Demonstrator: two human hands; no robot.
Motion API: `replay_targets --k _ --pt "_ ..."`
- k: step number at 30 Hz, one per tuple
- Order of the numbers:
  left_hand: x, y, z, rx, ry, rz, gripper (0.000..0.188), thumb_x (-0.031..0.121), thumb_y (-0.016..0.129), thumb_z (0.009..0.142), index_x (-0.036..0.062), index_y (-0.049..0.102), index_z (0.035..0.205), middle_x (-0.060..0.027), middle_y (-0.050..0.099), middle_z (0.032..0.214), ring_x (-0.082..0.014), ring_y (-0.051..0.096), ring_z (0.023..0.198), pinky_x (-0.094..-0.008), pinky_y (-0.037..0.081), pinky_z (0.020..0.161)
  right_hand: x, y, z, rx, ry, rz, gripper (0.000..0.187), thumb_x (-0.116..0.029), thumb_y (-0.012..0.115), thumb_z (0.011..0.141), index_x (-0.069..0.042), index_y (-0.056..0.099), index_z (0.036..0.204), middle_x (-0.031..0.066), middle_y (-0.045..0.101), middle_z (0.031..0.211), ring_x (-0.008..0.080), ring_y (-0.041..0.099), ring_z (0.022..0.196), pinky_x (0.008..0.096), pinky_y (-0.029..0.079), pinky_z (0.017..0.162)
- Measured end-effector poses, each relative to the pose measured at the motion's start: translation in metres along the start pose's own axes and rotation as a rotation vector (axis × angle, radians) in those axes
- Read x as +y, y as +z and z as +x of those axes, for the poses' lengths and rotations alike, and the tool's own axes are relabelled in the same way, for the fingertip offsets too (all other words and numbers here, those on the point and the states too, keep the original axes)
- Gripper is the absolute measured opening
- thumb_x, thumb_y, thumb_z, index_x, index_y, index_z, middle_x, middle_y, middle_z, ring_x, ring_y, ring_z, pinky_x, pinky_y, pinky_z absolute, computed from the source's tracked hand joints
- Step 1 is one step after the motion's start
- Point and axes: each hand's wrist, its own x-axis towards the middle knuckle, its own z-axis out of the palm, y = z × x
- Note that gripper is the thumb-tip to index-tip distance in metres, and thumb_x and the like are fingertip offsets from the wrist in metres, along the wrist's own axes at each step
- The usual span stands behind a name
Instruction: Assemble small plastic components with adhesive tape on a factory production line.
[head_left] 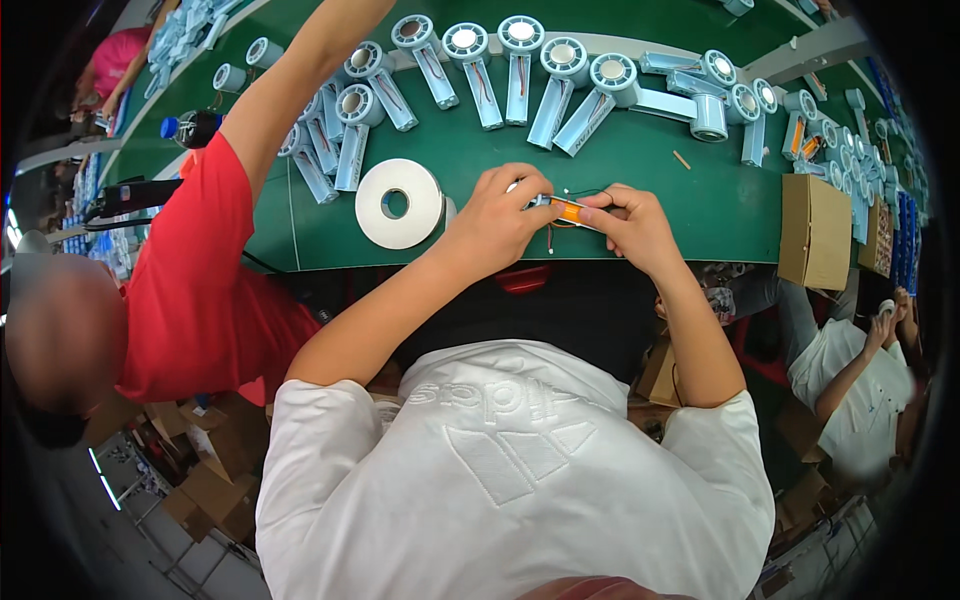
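Note:
Near the front edge of the green table, my left hand [503, 218] is closed round a partly assembled handheld fan, mostly covered by the fingers. An orange battery [568, 211] lies along its handle, between my two hands. My right hand [637, 228] grips the other end, its thumb pressed by the battery. Thin wires [551, 238] with a small connector hang below. Left of my left hand stands a large roll of white tape [372, 205]. Beyond both hands, several light-blue fans [521, 36] lie in an arc, their handles open and wires showing inside some.
A co-worker's arm [290, 90] in a red sleeve reaches across the table at left, near a blue-capped bottle [190, 129]. A cardboard box [815, 232] stands at the right edge, with more fans [850, 165] beyond. A small tan strip [682, 159] lies on the table.

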Motion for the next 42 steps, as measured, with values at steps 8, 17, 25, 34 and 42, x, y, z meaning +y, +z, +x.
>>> replay_targets --k 8,17,25,34,42 --pt "0.007 0.001 0.0 0.007 0.01 0.051 0.032 0.01 0.078 0.083 0.0136 0.075 0.115 -0.0035 0.065 0.127 -0.0272 0.057 0.124 -0.0393 0.044 0.106 0.006 -0.014 0.004 -0.104 -0.07 0.107 0.019 -0.009 0.08 0.091 0.002 0.076 0.107 0.0031 0.068 0.089 0.0072 0.053 0.061 0.0202 0.044 0.054" --pt "0.009 -0.023 -0.045 0.084 -0.047 0.006 0.04 0.017 0.081 0.082 0.0126 0.071 0.121 -0.0054 0.059 0.146 -0.0294 0.055 0.133 -0.0434 0.043 0.106 0.014 -0.014 -0.028 0.114 -0.519 -0.366 0.029 -0.008 0.084 0.084 0.003 0.075 0.11 0.0034 0.064 0.086 0.0116 0.052 0.07 0.025 0.043 0.063" --pt "-0.018 -0.022 -0.096 0.04 -0.22 0.251 0.042 0.034 0.077 0.088 0.0126 0.07 0.123 -0.0068 0.059 0.145 -0.0275 0.054 0.135 -0.0432 0.033 0.112 -0.079 -0.144 -0.036 0.349 -0.315 -0.179 0.021 -0.018 0.078 0.09 -0.001 0.078 0.104 -0.0012 0.058 0.061 0.0066 0.045 0.049 0.0225 0.032 0.047" --pt "-0.027 -0.017 -0.105 -0.067 -0.382 -0.261 0.056 0.04 0.068 0.093 0.0101 0.062 0.139 -0.0097 0.056 0.148 -0.0379 0.05 0.138 -0.0441 0.04 0.114 -0.122 -0.173 0.169 0.779 -0.193 -0.618 0.035 -0.033 0.065 0.089 -0.001 0.079 0.098 0.0111 0.079 0.085 0.0288 0.074 0.077 0.0388 0.057 0.076" --pt "-0.017 -0.007 -0.078 0.107 -0.258 0.121 0.07 0.029 0.085 0.071 0.01 0.065 0.135 -0.0032 0.063 0.14 -0.028 0.054 0.134 -0.0444 0.04 0.109 -0.059 -0.177 0.03 0.825 -0.447 -0.314 0.034 -0.015 0.064 0.096 -0.005 0.072 0.127 0.0097 0.076 0.107 0.0195 0.073 0.087 0.0312 0.056 0.073"
